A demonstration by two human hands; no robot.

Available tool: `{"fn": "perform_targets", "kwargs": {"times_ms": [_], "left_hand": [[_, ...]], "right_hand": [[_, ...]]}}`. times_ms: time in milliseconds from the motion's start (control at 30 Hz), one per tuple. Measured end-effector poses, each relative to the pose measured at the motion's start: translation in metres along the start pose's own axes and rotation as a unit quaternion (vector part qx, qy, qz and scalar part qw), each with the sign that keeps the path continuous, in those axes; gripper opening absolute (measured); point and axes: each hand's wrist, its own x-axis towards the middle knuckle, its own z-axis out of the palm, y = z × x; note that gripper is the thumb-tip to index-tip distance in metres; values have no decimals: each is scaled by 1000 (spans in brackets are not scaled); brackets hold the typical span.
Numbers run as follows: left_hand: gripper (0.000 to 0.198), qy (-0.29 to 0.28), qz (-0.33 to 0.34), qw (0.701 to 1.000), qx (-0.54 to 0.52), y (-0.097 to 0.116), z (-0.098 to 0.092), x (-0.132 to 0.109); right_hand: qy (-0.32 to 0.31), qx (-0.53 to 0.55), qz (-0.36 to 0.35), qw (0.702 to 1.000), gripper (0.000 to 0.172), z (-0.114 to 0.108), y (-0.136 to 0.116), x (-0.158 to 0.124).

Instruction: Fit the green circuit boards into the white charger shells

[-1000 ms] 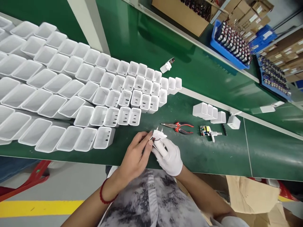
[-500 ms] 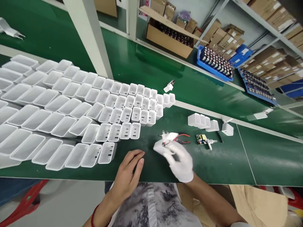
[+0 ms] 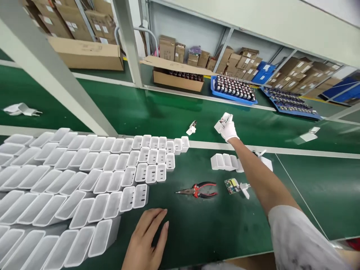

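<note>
My right hand [image 3: 228, 131], in a white glove, reaches far out over the green strip behind the bench. Its fingers are closed on a white plastic adapter casing [image 3: 220, 126] with small inner parts showing. My left hand [image 3: 150, 238] is bare and rests on the bench, holding nothing, with thumb and fingers slightly bent and apart. Beside it stand rows of white open-topped plastic cases [image 3: 103, 234]. Pliers [image 3: 197, 190] with red and black handles lie between the hands. To their right are a circuit board [image 3: 232, 186] and a white plug piece [image 3: 244, 190].
Several white cases [image 3: 224, 162] stand in a short row under my right forearm. On the far strip lie a small white plug part [image 3: 191, 128] and another white adapter [image 3: 309, 135]. Blue trays [image 3: 234, 98] of parts and an open carton [image 3: 178, 80] stand behind. A slanted post [image 3: 62, 75] rises at left.
My right hand has moved forward from the near bench to the far strip, carrying the casing and uncovering the pliers. My left hand stays on the bench. The view has tilted up.
</note>
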Motion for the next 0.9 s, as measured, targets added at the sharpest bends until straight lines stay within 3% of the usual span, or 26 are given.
{"fn": "perform_targets", "kwargs": {"times_ms": [133, 233, 300, 367, 467, 533, 633, 733, 800, 900], "left_hand": [[28, -11, 46, 998, 41, 6, 5, 44], [30, -22, 63, 993, 97, 9, 14, 80], [30, -28, 77, 987, 137, 9, 24, 106], [30, -37, 86, 980, 178, 7, 37, 132], [36, -79, 75, 963, 245, 4, 58, 165], [38, -104, 67, 951, 284, 1, 70, 181], [39, -113, 62, 940, 315, -1, 83, 197], [36, -104, 53, 939, 324, -3, 90, 207], [30, -98, 47, 940, 323, -5, 94, 214], [28, -88, 46, 947, 306, -5, 99, 222]], "right_hand": [[-32, -97, 17, 995, 40, -2, 18, 17], [-21, -171, -15, 985, 42, -14, 22, 19], [-25, -199, -91, 975, 44, -20, 15, 22], [-68, -208, -202, 955, 47, -17, 1, 29], [-164, -200, -344, 903, 62, 1, -21, 46], [-211, -180, -387, 879, 59, 15, -30, 57], [-247, -112, -386, 881, 35, 27, -27, 68], [-237, -1, -338, 911, 20, 24, -9, 68], [-209, 100, -301, 925, 35, 15, 4, 58], [-171, 259, -262, 914, 60, -2, 18, 28]]}}
